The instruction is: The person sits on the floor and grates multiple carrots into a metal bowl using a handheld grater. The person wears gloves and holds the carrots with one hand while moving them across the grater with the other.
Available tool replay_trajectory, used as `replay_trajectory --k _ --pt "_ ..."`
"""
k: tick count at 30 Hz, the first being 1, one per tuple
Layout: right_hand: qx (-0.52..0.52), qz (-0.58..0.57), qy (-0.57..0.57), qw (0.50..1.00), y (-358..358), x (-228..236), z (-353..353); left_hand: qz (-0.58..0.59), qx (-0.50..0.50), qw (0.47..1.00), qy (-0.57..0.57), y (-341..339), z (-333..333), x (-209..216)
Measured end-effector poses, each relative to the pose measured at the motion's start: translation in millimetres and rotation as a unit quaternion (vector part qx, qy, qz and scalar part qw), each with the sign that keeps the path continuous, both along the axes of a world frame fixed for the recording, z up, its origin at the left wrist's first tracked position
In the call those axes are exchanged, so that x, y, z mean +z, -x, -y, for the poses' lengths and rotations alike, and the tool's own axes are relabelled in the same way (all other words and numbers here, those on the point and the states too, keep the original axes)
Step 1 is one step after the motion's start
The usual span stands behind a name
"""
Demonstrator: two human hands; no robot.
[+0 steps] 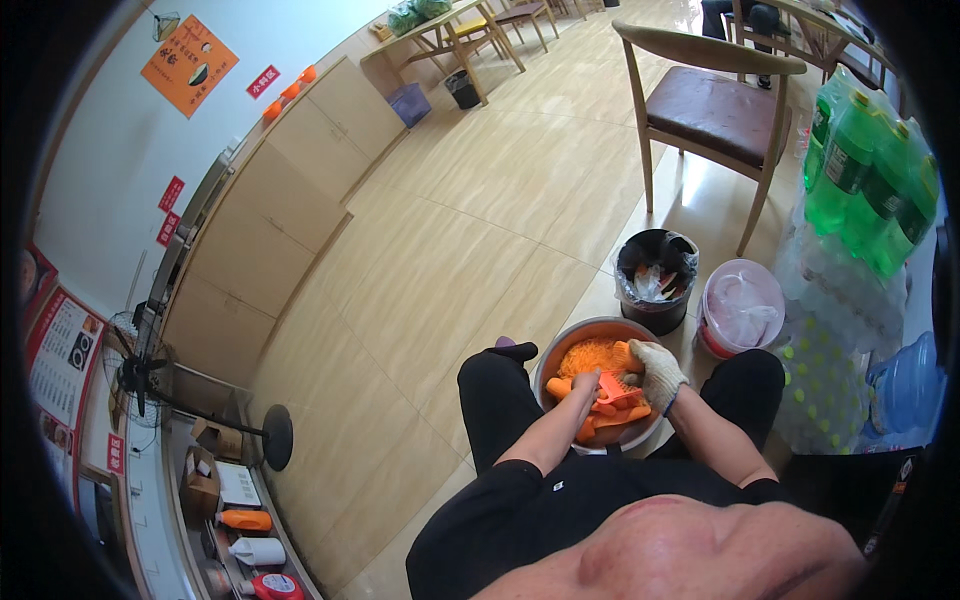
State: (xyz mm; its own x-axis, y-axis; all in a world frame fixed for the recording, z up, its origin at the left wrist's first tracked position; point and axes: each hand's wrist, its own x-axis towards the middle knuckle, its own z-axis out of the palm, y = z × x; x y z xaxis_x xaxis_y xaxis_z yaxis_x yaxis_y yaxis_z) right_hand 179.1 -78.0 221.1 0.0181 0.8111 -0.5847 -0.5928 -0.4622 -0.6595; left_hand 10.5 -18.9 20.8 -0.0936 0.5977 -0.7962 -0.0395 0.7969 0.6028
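Seated person, metal bowl [560, 345] on the floor between the knees, holding a heap of grated carrot [588, 354] at the far side and whole carrot pieces at the near side. Left hand [585, 383], bare, fingers closed around the orange grater [617, 392] lying across the bowl. Right hand [655, 372], in a white knit glove, fingers curled onto a carrot piece [627, 357] pressed at the grater's upper end. Beyond the bowl: one black bin [655, 281] lined with a bag, and just right of it one pink tub [742, 307] covered with clear film. Right edge: shrink-wrapped pack of green bottles [865, 175], at least four visible, stacked on a wrapped case of clear bottles [835, 385]; one blue water jug [908, 385] beside. Wall at upper left: one orange diamond-shaped poster [189, 64], one small red rectangular sign [263, 81] near it, two more red labels lower [171, 194]. Left counter: one black fan [135, 372], three squeeze bottles [245, 521], orange, white and red. One wooden chair [712, 112] with brown seat.
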Motion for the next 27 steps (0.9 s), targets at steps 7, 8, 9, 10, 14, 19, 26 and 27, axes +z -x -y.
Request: replay_trajectory --k 7,8,9,10,14,19,26,27 --pt "0.012 -0.011 0.022 1.0 -0.2 -2.3 -2.3 0.0 -0.032 0.999 -0.012 2.1 -2.2 -9.9" --pt "0.008 -0.014 0.031 0.999 -0.4 -2.4 -2.9 0.002 -0.032 0.999 -0.013 1.1 -2.9 -9.3" --pt "0.013 -0.012 0.015 1.0 -0.7 -2.5 -3.3 -0.011 -0.03 0.999 -0.004 0.7 -4.7 -7.0" --pt "0.013 -0.007 0.009 1.0 -0.6 -2.6 -4.3 -0.011 -0.023 1.0 -0.01 -1.5 -5.3 -4.6" --pt "0.002 -0.021 0.012 1.0 -1.3 -4.3 -5.4 -0.003 0.015 1.0 0.021 -7.0 -8.4 9.2" --pt "0.017 -0.028 0.002 0.999 -2.6 -10.0 -4.1 0.042 0.025 0.999 0.021 -8.9 -10.7 16.6" --pt "0.012 0.006 0.008 1.0 -1.9 -16.0 -4.5 0.036 0.015 0.999 0.016 -11.4 -7.2 18.6" --pt "0.015 0.002 0.002 1.0 -2.4 -15.6 -3.7 0.026 0.007 1.0 0.015 -10.4 -4.6 19.9"
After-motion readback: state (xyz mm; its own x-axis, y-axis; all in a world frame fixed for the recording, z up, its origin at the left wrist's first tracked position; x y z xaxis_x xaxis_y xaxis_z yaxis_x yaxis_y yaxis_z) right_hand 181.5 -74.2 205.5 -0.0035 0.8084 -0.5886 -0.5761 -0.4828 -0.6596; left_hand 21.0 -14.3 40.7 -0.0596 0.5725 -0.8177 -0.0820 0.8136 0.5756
